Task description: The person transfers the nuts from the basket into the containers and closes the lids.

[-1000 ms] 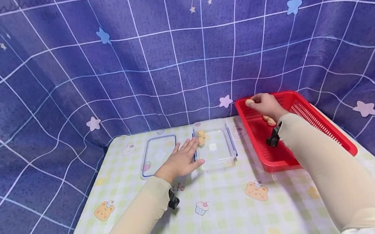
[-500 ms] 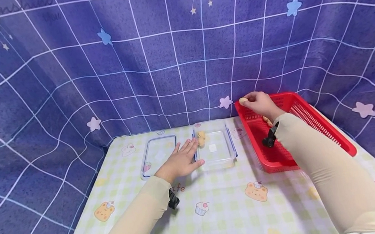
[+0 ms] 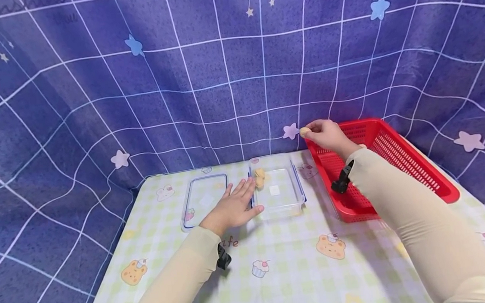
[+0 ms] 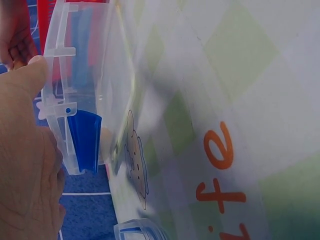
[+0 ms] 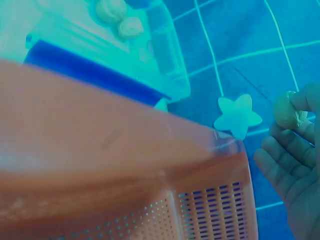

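Two tan pieces point(image 3: 260, 182) lie together in the box point(image 3: 280, 212), against its left wall, while a third piece point(image 3: 305, 131) is in the right hand point(image 3: 329, 136), near the basket's back left corner. That grip is a pinch of thumb and fingertips; the left hand point(image 3: 232, 208) grasps nothing, its fingers straight against the box's left side.

The held piece is rounded, so an uneven squeeze could pop it out, down between the basket point(image 3: 403, 156) and the box or back against the cloth point(image 3: 227, 76). The right wrist's camera point(image 3: 341, 183) hangs by the basket's left rim, and a low crossing could knock it there. A firm push from the left hand could slide the box, which looks light, toward the basket. The right latch point(image 3: 301, 185) juts outward and might catch a knuckle.

Just a narrow strip of surface point(image 3: 296, 272) parts the box from the basket, and the cloth rises close behind both. The lid point(image 3: 205, 200) lies flat to the left, near the left hand. The widest room is in front of the box, toward the person.
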### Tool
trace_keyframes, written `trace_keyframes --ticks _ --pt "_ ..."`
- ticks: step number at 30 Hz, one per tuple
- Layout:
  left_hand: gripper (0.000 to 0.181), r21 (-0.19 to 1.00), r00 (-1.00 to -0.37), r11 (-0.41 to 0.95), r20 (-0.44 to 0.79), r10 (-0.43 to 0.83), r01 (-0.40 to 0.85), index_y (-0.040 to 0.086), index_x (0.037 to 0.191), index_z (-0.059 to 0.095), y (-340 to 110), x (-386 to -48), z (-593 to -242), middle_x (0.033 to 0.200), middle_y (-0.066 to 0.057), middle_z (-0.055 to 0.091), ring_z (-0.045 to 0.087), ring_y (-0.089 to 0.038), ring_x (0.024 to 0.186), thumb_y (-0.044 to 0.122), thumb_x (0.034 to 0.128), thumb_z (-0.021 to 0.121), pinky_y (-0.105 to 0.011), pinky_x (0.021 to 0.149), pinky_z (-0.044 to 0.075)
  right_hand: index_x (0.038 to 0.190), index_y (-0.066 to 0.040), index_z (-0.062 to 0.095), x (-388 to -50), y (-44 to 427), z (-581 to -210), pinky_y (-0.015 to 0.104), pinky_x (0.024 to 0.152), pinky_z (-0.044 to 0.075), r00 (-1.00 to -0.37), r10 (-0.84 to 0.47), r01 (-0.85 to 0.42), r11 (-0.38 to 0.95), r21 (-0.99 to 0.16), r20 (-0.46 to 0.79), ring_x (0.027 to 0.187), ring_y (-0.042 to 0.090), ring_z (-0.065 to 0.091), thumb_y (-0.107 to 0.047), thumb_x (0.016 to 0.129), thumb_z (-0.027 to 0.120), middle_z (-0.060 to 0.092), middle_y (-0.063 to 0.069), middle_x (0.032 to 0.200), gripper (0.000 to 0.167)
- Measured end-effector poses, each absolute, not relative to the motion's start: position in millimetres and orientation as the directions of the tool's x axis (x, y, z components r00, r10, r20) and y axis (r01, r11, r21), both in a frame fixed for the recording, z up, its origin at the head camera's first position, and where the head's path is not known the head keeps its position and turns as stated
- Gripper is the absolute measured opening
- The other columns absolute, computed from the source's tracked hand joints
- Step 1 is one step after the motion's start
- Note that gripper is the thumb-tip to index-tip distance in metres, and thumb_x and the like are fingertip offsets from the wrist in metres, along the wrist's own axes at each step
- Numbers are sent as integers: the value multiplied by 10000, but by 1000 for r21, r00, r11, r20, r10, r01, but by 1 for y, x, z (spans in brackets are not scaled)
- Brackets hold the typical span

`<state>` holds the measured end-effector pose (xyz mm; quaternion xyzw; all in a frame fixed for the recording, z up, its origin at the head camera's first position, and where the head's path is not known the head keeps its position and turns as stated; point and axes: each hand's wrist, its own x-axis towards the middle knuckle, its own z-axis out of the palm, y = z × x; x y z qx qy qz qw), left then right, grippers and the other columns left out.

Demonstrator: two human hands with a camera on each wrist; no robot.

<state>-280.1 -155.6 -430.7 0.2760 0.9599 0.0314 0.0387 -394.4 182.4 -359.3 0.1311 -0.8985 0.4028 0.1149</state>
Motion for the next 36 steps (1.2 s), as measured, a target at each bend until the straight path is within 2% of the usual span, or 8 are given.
trace_keyframes --ticks 5,8,12,14,21,29,36 --pt "873 76 -843 844 -53 535 531 83 1630 67 -157 -282 -435 1701 -88 57 24 -248 1558 670 1021 280 -525 1237 -19 1156 36 697 -389 174 -357 264 693 486 -953 -145 -298 615 -730 266 815 198 606 -276 964 673 713 161 964 367" --pt "874 72 -838 839 -48 543 539 71 1629 83 -158 -281 -434 1699 -99 75 56 -270 1559 666 1022 283 -542 1240 10 1170 47 688 -385 167 -354 275 679 513 -961 -155 -274 589 -760 227 823 255 641 -284 974 672 709 182 981 385" --pt "850 68 -838 838 -41 545 542 54 1625 114 -158 -281 -430 1696 -106 93 73 -282 1557 630 1034 315 -558 1241 44 1192 62 676 -382 157 -349 360 756 580 -963 -167 -269 562 -782 211 871 325 674 -295 982 667 711 221 1069 415" --pt "840 61 -840 840 -47 541 538 56 1625 112 -157 -281 -430 1696 -99 81 60 -275 1557 618 1038 323 -550 1242 32 1207 58 668 -381 153 -348 377 787 584 -965 -167 -263 565 -782 203 891 318 674 -309 979 670 706 227 1106 432" --pt "831 20 -839 840 -58 542 542 56 1626 101 -154 -282 -429 1696 -108 78 53 -284 1558 610 1044 313 -552 1242 29 1254 55 640 -380 144 -349 371 844 580 -972 -167 -230 558 -798 164 959 292 675 -324 975 673 690 222 1182 471" --pt "863 15 -862 865 -78 501 501 125 1635 132 -154 -281 -425 1698 -50 86 -56 -239 1553 680 1006 337 -529 1230 -65 1255 63 631 -376 132 -350 447 903 573 -976 -183 -193 488 -851 117 987 308 660 -295 964 692 675 227 1202 465" --pt "881 56 -846 848 -63 530 527 94 1629 147 -155 -285 -427 1694 -75 120 54 -266 1563 675 1003 366 -529 1246 22 1223 51 655 -372 124 -352 405 857 590 -972 -193 -207 453 -867 132 966 246 646 -249 968 691 690 212 1180 395"
